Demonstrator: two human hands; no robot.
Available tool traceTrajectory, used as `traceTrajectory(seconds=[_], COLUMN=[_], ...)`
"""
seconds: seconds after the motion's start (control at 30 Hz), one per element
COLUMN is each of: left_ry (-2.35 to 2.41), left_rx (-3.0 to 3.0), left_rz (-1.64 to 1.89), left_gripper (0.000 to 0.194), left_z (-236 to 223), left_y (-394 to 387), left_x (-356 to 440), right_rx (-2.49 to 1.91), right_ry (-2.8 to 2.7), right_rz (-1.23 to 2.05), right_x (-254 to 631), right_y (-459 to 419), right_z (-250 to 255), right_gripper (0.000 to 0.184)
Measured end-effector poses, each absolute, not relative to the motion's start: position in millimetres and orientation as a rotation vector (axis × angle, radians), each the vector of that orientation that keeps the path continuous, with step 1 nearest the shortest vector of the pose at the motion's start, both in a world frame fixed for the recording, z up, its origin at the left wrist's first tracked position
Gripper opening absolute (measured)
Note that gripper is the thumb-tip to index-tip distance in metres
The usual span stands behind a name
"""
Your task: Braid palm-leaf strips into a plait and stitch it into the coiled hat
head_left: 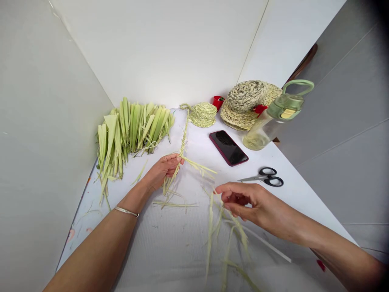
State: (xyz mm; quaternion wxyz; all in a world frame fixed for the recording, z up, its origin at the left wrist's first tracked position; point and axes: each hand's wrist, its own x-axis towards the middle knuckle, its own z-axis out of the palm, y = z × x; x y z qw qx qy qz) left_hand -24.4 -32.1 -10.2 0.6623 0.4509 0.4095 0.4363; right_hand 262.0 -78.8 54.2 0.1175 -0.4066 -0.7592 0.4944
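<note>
Between white walls (161, 52), a white tabletop (291, 194) strewn with leaf strips (174, 204).

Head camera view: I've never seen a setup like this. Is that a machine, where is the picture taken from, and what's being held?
There is no machine here. These are a person's two bare hands, and the picture comes from a camera worn on their head, looking forward and down. The left hand grips a thin braid of pale green leaf strips, which runs back to a braided coil. The right hand is at some loose strips, though I can't tell whether it is gripping them. On the white table lie a heap of green leaves, a phone, scissors, a bottle and, at the back, a larger woven piece.
</note>
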Motion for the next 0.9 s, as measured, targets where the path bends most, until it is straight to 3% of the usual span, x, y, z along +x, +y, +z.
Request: traceTrajectory(seconds=[0.27,0.63,0.9], left_ry=[0.951,0.978,1.008], left_rx=[1.08,1.179,1.25], left_rz=[0.981,1.036,1.044], left_gripper=[0.035,0.042,0.045], left_z=[-10,-12,-20], left_y=[-32,-35,-33], left_x=[-22,-10,-9], right_rx=[-1.086,-0.951,-1.075], right_ry=[-1.877,-1.575,-1.634], right_rz=[1.533,1.808,1.691], right_x=[252,186,164], right_y=[-51,-25,-18], right_z=[58,42,19], right_gripper=[0.03,0.033,0.021])
